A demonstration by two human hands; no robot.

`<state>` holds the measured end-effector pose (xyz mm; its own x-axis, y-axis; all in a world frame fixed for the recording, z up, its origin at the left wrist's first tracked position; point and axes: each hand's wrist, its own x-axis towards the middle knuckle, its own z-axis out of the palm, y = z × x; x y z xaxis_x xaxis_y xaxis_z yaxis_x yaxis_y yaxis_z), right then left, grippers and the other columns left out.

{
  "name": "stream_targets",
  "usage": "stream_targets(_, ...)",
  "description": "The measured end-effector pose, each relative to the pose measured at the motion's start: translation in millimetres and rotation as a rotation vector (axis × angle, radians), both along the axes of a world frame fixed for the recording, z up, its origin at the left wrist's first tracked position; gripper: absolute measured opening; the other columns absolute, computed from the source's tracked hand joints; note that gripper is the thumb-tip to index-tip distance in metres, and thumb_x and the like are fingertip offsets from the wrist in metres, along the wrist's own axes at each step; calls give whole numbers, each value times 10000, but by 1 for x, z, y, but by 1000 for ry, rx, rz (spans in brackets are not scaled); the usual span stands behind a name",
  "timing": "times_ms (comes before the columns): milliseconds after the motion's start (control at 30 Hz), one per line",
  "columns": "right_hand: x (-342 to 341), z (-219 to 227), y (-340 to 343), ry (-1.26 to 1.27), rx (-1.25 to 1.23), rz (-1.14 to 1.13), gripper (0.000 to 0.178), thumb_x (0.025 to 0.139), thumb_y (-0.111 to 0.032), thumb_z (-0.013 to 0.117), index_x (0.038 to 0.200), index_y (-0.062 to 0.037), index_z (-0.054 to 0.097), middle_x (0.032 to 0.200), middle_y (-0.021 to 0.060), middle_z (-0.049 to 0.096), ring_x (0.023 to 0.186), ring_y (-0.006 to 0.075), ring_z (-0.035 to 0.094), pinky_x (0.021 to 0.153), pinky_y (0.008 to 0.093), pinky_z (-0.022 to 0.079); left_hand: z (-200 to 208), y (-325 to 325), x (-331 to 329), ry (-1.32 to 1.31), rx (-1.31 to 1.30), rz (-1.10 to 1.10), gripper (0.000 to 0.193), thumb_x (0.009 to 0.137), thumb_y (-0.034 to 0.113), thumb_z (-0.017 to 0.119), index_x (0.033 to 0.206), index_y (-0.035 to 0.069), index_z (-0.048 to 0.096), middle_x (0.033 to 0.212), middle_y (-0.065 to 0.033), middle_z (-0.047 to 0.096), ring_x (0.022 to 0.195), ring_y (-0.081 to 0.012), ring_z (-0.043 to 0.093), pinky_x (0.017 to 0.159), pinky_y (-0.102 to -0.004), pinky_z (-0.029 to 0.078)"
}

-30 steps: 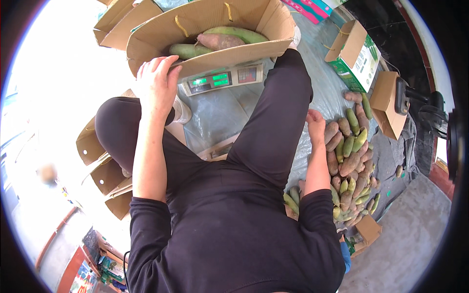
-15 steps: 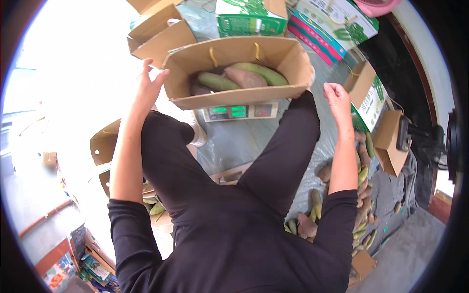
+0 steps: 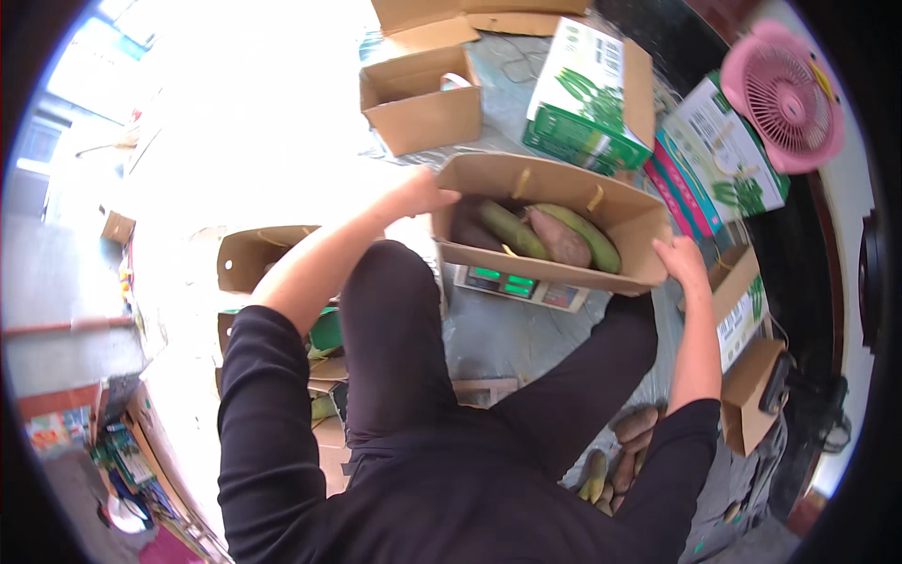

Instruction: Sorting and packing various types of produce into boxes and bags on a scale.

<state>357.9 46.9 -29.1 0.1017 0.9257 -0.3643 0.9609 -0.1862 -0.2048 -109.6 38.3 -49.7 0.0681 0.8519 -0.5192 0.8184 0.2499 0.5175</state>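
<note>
Your left hand point(image 3: 425, 195) and right hand point(image 3: 678, 263) each clasp an end wall of the cardboard box point(image 3: 540, 263); it sits on the scale point(image 3: 520, 286), steadied level. Mangoes point(image 3: 536, 230) lie inside.

Both hands grip an open carton point(image 3: 526, 263) by its ends: the left hand point(image 3: 425, 195) on the left wall, the right hand point(image 3: 678, 263) at the right corner. Between the two grips, inside the carton, lie green and reddish mangoes point(image 3: 550, 235). Just under the carton sits a scale point(image 3: 520, 286) with a lit green display. Beyond the left hand stands an empty box point(image 3: 423, 101); beyond the right, green-printed cartons point(image 3: 587, 99) and a pink fan point(image 3: 785, 94). Below the right forearm, more mangoes point(image 3: 625, 449) lie on the floor.
</note>
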Motion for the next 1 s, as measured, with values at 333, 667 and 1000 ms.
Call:
stream_targets(333, -29, 18, -8, -137, 51, 26, 410, 780, -357, 597, 889, 35, 649, 919, 280, 623, 927, 416, 598, 791, 473, 458, -53, 9, 1, 374, 60, -165, 459, 905, 390, 511, 955, -39, 665, 985, -231, 613, 940, -360, 614, 800, -435, 497)
stream_targets(667, -100, 56, 15, 39, 111, 135, 378, 759, -345, 601, 760, 32, 629, 777, 255, 612, 777, 405, 606, 680, 465, 449, -12, -4, -80, 22, 53, 218, 469, 864, 316, 586, 1091, -90, 537, 1040, -272, 607, 1022, -368, 588, 885, -417, 454)
stream_targets(1000, -247, -5, 47, 306, 262, 301, 405, 749, -380, 610, 687, 20, 615, 707, 246, 598, 687, 417, 597, 627, 483, 457, 0, -10, -257, 175, 152, 463, 504, 871, 321, 595, 1178, -64, 487, 1027, -237, 621, 990, -303, 602, 871, -395, 453)
